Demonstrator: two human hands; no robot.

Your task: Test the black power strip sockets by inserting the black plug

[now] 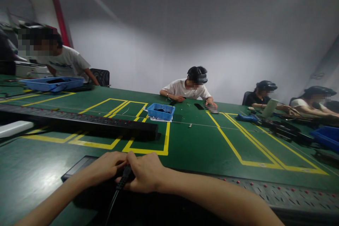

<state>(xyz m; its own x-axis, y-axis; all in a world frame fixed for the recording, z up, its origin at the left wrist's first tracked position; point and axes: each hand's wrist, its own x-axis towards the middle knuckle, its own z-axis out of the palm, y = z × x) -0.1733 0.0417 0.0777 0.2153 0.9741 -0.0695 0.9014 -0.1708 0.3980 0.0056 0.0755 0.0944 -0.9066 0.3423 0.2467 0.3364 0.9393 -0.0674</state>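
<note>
Single head-worn view looks forward and slightly down across the yellow-taped flat green table (196,148) toward the plain grey-white wall (159,24), bare left hand (112,164) and bare right hand (148,173) close below.

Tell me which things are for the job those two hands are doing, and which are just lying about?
Seems part of the job:
- black cable end, held in the right hand, left hand close against it
- maybe the dark box by the left wrist

Seems just lying about:
- long black strip
- middle blue tray
- white thing at left
</note>
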